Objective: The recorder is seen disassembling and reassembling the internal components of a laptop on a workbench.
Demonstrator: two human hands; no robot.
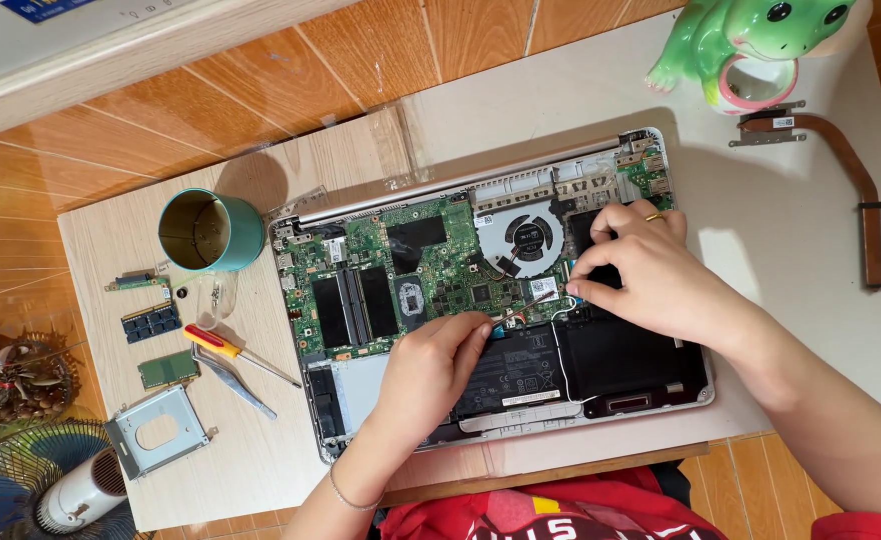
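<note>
A: The left hand (431, 365) is pinched shut on a thin metal tool (523, 306), most likely tweezers, its tip angled up to a small card (544, 289) on the green circuit board (401, 280). The right hand (641, 270) comes in from the other side, fingertips curled and pressed onto the same spot; whether they grip anything I cannot tell.

B: And where does all that sit?

A: Inside one open laptop (491, 300), lying back-up on the desk (261, 460), just below its single round fan (528, 240) and above the black battery (601, 365).

B: How would that card handle?

A: I'd judge it light, stiff and fragile, with thin wires at it. Best held by its edges, never by the wires.

B: Count the loose bits.

A: Left of the laptop: one teal cup (211, 230), one red-and-yellow screwdriver (231, 350), one second pair of tweezers (236, 385), one metal drive bracket (158, 432), and three small boards – two memory sticks (151, 322) and a narrow green strip (139, 281). Far right: one copper heat pipe (841, 160) and one green frog figure (751, 45).
</note>
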